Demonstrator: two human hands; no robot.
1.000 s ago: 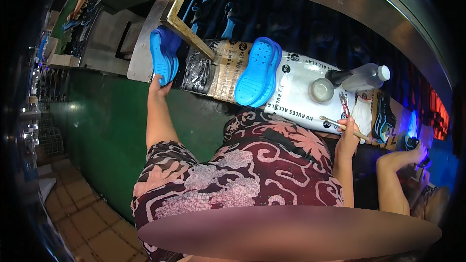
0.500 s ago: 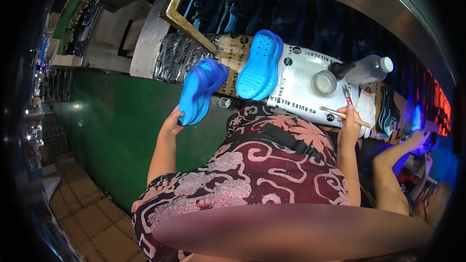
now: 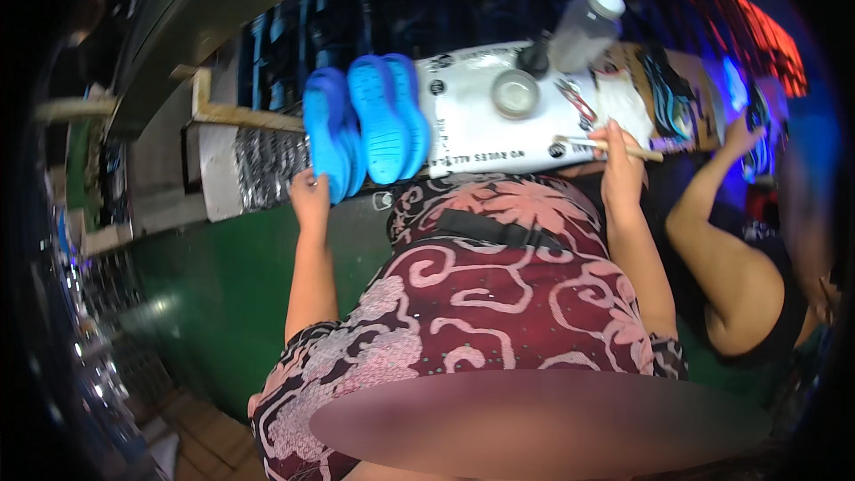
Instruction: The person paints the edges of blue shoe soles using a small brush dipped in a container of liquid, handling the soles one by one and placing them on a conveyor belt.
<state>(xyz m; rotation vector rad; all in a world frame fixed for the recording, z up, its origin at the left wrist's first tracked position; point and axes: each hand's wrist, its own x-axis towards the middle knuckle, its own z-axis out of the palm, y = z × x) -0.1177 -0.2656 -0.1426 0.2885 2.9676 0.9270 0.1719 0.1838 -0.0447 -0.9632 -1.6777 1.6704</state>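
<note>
My left hand (image 3: 310,200) has its fingers closed at the heel end of a pair of blue foam clogs (image 3: 328,138), which stands at the edge of the work ledge. Just right of it lies a second pair of blue clogs (image 3: 383,125), its holed toes pointing away from me. A wooden-handled paintbrush (image 3: 637,150) is in the grip of my right hand (image 3: 621,169), bristles pointing left over the white printed plastic sheet (image 3: 472,125). Beyond the bristles, a glass jar of pale liquid (image 3: 515,93) sits on that sheet.
A clear bottle with a white cap (image 3: 583,31) and a dark small bottle (image 3: 534,58) stand behind the jar. Red-handled scissors (image 3: 577,102) lie beside a white cloth (image 3: 623,100). A metal bracket (image 3: 240,114) juts at left. Another person's arm (image 3: 712,160) reaches in at right.
My left hand has brought its pair of clogs from above the floor to the ledge, beside the other pair. My right hand keeps the paintbrush. The view has shifted.
</note>
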